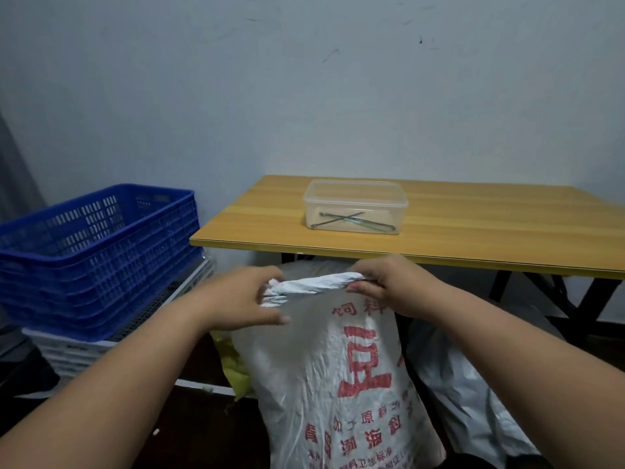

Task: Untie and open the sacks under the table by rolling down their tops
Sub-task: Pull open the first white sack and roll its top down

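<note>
Holding the bunched top of a white woven sack (334, 377) are both hands. The left hand (247, 296) has its fingers curled round the left end of the twisted top (314, 286), and the right hand (389, 282) pinches the right end. The sack has big red writing on it and stands on the floor, just in front of the yellow wooden surface (473, 225). A grey sack (473, 384) lies to the right of the white sack, partly under the surface. On the surface sits a clear plastic box (355, 208) with thin ties (351, 221) inside. Left of the surface, a blue crate (98, 252) sits on white crates (77, 353).
</note>
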